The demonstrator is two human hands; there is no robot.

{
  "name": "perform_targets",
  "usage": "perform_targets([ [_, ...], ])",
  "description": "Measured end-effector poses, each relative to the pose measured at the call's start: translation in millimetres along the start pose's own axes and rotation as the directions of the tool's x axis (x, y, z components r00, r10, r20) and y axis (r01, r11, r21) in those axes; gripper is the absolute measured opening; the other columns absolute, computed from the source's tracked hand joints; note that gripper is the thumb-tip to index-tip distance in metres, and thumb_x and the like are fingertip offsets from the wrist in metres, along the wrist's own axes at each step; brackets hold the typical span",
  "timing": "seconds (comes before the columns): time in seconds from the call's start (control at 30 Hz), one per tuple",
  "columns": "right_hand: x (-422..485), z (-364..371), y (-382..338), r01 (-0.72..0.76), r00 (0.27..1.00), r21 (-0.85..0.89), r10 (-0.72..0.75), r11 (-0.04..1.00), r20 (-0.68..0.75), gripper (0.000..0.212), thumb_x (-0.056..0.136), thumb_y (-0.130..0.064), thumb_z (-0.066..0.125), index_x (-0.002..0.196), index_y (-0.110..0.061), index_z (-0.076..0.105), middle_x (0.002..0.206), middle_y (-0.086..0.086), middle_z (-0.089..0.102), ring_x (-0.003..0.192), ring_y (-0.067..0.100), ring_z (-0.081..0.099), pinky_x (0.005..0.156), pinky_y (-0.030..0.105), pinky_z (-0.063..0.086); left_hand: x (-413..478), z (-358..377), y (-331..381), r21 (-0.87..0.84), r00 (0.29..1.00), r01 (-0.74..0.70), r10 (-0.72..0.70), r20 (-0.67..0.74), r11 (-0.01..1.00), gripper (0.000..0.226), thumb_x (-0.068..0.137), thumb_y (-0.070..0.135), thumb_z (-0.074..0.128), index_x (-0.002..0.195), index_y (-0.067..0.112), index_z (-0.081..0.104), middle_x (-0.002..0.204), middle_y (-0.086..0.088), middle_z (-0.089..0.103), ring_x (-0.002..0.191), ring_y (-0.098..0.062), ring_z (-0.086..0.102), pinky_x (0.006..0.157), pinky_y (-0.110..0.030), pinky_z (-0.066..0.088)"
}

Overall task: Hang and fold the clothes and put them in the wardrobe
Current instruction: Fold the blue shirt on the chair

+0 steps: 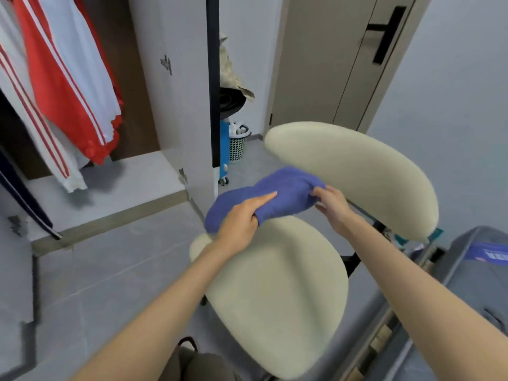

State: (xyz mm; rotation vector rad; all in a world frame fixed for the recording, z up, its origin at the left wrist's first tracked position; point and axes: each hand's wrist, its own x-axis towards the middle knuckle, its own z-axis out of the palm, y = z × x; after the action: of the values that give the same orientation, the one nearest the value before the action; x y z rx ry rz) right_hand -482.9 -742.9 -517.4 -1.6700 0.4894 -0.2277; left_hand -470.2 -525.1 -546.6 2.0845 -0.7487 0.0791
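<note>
At the left the wardrobe (pixel 176 105) stood open. The left hand (pixel 242 218) had its fingers curled round one end of the folded purple cloth (pixel 286 193), held over the cream chair seat (pixel 275 284), and the right hand (pixel 331 204) pinched the other end. It looked soft, light and floppy, so holding both ends seemed best.

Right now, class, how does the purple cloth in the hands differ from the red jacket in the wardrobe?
The cloth is plain purple; the jacket is red and white with stripes. The cloth is bunched, gripped by the left hand and right hand above the chair; the jacket hangs loose in the wardrobe. The cloth looks smaller than the jacket. Both are fabric.
</note>
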Motion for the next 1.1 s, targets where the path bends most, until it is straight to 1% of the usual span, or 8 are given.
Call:
perform_targets([
  [0.17,-56.2,-41.4,109.2,-0.286,0.958,-0.108,0.286,0.952,-0.017,0.01,0.089,-0.009,0.053,0.089,-0.017,0.058,0.093,-0.001,0.058,0.1,0.018,0.052,0.086,0.034,0.041,-86.0,81.8,-12.0,0.041,0.912,0.154,-0.158,0.379,0.987,0.064,0.092,-0.004,0.034,0.146,0.03,0.04,0.147,0.007,0.045,0.134,-0.017,0.043,0.108,-0.031,0.035],
  [0.4,-103.5,-79.9,172.1,-0.35,0.933,-0.172,0.327,0.921,-0.152,0.011,0.09,-0.008,0.051,0.094,-0.003,0.06,0.089,0.006,0.054,0.084,0.019,0.047,0.094,0.049,0.047,-135.0,139.3,7.2,-0.041,0.779,0.376,-0.292,0.555,0.926,0.058,0.094,-0.001,0.033,0.147,0.021,0.04,0.148,0.006,0.044,0.136,-0.013,0.039,0.098,-0.009,0.026],
  [0.53,-97.4,-77.4,156.2,-0.184,0.976,-0.235,0.149,0.954,-0.16,0.013,0.089,-0.012,0.052,0.092,-0.002,0.061,0.082,0.003,0.057,0.081,0.018,0.05,0.063,0.027,0.041,-123.8,136.2,16.9,-0.167,0.79,0.516,-0.391,0.471,0.84,0.051,0.094,0.0,0.033,0.137,0.019,0.053,0.134,0.003,0.057,0.118,-0.013,0.053,0.09,-0.016,0.039],
  [0.63,-79.8,-62.0,140.3,-0.112,0.991,-0.317,0.081,0.942,-0.109,0.016,0.087,-0.017,0.057,0.086,-0.001,0.057,0.078,0.004,0.052,0.075,0.018,0.045,0.061,0.029,0.037,-113.3,119.2,8.4,-0.306,0.757,0.642,-0.516,0.401,0.703,0.043,0.094,0.008,0.036,0.123,0.027,0.062,0.104,0.004,0.066,0.084,-0.014,0.06,0.066,-0.024,0.051],
  [0.8,-42.9,-17.6,117.0,-0.064,0.996,-0.34,0.08,0.938,0.033,0.027,0.089,-0.032,0.063,0.103,-0.009,0.065,0.093,-0.001,0.063,0.088,0.016,0.057,0.075,0.026,0.043,-93.9,83.1,-27.5,-0.512,0.675,0.695,-0.704,0.222,0.504,0.036,0.097,0.01,0.04,0.122,0.022,0.062,0.107,-0.005,0.068,0.09,-0.02,0.066,0.057,-0.025,0.056],
  [0.9,-30.9,3.3,116.6,-0.067,0.994,-0.295,0.089,0.953,0.063,0.041,0.091,-0.029,0.062,0.13,-0.018,0.056,0.124,-0.004,0.06,0.116,0.014,0.055,0.098,0.025,0.04,-89.5,66.5,-55.9,-0.639,0.657,0.611,-0.75,0.08,0.468,0.045,0.1,0.008,0.043,0.142,0.024,0.042,0.129,0.001,0.055,0.104,-0.016,0.062,0.074,-0.029,0.056],
  [1.0,-27.6,12.0,134.1,-0.041,0.993,-0.396,0.082,0.917,0.088,0.046,0.091,-0.027,0.062,0.135,-0.018,0.052,0.14,-0.002,0.05,0.13,0.016,0.045,0.101,0.022,0.033,-91.3,59.1,-80.5,-0.452,0.64,0.654,-0.763,-0.096,0.606,0.052,0.1,0.009,0.044,0.149,0.022,0.031,0.154,0.001,0.029,0.137,-0.017,0.036,0.113,-0.037,0.033],
  [1.1,-22.8,14.7,159.8,-0.1,0.986,-0.525,0.156,0.845,0.064,0.059,0.091,-0.039,0.061,0.143,-0.015,0.043,0.145,0.005,0.044,0.135,0.027,0.035,0.11,0.034,0.029,-94.2,71.1,-86.5,-0.401,0.56,0.741,-0.825,-0.074,0.539,0.059,0.097,0.025,0.053,0.15,0.02,0.028,0.155,-0.005,0.028,0.14,-0.024,0.03,0.115,-0.04,0.028],
])
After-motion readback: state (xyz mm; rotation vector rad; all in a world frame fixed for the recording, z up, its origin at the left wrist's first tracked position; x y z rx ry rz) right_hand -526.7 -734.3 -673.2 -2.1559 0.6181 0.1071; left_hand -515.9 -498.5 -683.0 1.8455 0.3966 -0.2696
